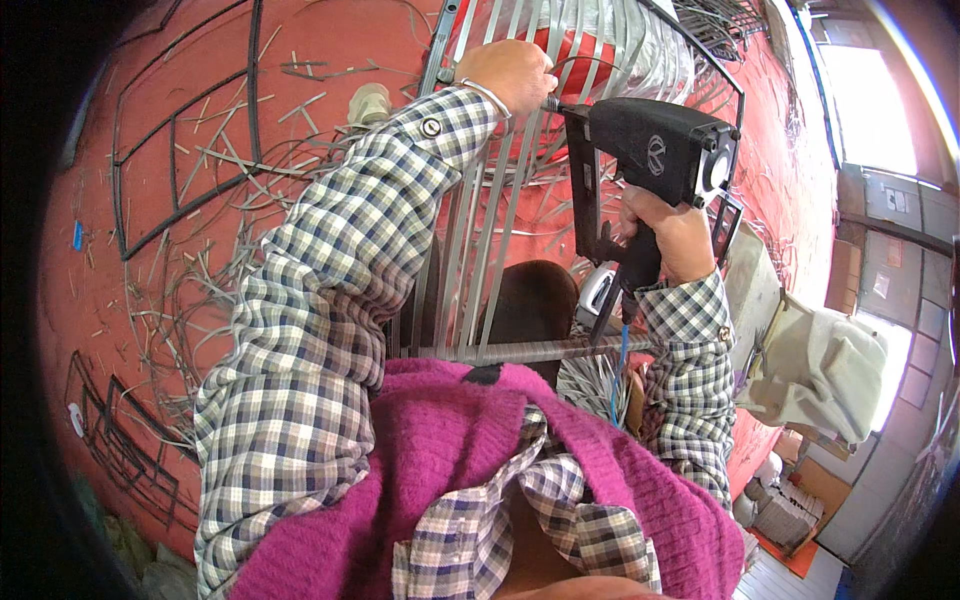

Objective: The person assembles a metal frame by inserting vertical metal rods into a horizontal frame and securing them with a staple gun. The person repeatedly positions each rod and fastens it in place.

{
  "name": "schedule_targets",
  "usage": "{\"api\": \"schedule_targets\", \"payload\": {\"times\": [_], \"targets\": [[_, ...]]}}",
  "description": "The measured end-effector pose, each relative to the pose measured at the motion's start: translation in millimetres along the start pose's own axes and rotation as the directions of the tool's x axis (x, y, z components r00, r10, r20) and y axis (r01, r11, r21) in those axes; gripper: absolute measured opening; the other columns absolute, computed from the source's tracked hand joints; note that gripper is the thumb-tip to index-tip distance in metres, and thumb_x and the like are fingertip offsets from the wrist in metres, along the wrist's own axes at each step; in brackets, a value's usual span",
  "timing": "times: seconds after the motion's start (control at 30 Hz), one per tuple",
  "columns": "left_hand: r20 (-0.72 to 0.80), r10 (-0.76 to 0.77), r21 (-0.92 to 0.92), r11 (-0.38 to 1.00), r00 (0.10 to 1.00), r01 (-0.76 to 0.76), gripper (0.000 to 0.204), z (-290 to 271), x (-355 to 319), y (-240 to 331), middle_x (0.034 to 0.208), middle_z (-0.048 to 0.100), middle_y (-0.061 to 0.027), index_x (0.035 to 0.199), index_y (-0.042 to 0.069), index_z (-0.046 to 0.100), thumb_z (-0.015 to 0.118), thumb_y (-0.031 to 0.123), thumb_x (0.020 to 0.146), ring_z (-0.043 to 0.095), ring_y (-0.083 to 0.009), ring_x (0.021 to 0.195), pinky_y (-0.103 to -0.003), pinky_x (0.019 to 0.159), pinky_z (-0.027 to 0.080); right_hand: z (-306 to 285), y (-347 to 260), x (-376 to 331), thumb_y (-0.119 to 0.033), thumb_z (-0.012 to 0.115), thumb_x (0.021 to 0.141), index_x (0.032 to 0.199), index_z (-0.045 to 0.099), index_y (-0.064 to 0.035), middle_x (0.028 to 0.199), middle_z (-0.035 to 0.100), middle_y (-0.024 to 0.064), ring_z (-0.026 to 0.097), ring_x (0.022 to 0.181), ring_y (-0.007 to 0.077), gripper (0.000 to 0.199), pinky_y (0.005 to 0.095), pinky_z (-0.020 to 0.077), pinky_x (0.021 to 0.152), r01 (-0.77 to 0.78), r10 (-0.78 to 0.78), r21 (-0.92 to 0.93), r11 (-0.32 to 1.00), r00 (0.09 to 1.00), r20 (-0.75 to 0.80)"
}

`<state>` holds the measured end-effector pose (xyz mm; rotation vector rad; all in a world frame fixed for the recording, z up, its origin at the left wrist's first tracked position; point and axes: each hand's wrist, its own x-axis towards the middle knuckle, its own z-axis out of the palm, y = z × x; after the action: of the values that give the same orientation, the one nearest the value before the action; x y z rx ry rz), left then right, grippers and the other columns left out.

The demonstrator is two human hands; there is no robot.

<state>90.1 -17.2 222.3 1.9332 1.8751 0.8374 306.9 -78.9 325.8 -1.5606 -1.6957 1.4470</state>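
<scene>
The right hand, nearer, grips the gun by its handle; the body lies just beyond, nose pointing left toward the strips and curled left hand; whether that pinches 1 strip, I cannot tell.

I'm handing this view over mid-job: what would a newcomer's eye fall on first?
Probably the big black tool, gun-shaped, in the right hand, right of top centre. Next, the magenta knit worn across the lower middle. Then the red floor, littered with loose strips on the left.
</scene>
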Motion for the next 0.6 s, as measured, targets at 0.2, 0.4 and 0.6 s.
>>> {"api": "schedule_targets", "payload": {"times": [0.2, 0.4, 0.6], "targets": [[0.023, 0.016, -0.019, 1.000, 1.000, -0.016, 0.031, 2.2, -0.6, 3.8, 0.073, 0.062, -0.0150, 0.073, 0.006, 0.063, 0.053, 0.033, 0.084, 0.060, -0.0338, 0.072, -0.047, 0.067, 0.046, -1.3, 2.6, 2.3, -0.008, 0.060, 0.079, 0.069, 0.055, -0.0011, 0.060, 0.052, 0.0041, 0.050, 0.053, 0.0140, 0.013, 0.0293, 0.0436, 0.054, -0.034, 0.034, 0.038, 0.999, 0.999, 0.004], [0.028, -0.006, -0.021, 1.000, 1.000, 0.006, 0.029, 3.8, -0.7, 6.8, 0.074, 0.064, -0.0131, 0.074, 0.008, 0.065, 0.052, 0.032, 0.085, 0.062, -0.0316, 0.074, -0.046, 0.069, 0.048, -4.1, 4.6, 4.5, -0.008, 0.059, 0.080, 0.072, 0.056, -0.0010, 0.061, 0.051, 0.0039, 0.049, 0.054, 0.0140, 0.010, 0.0294, 0.0439, 0.055, -0.024, 0.023, 0.065, 0.998, 1.000, 0.017], [-0.026, 0.002, 0.002, 1.000, 1.000, -0.002, 0.028, 5.3, -0.1, 6.9, 0.072, 0.064, -0.0132, 0.073, 0.008, 0.065, 0.053, 0.031, 0.085, 0.062, -0.0315, 0.072, -0.045, 0.068, 0.048, -4.4, 4.2, 3.3, -0.008, 0.059, 0.080, 0.074, 0.056, -0.0012, 0.061, 0.051, 0.0037, 0.048, 0.053, 0.0133, 0.009, 0.0289, 0.0428, 0.054, -0.061, 0.059, 0.077, 0.995, 0.998, 0.030]]}}
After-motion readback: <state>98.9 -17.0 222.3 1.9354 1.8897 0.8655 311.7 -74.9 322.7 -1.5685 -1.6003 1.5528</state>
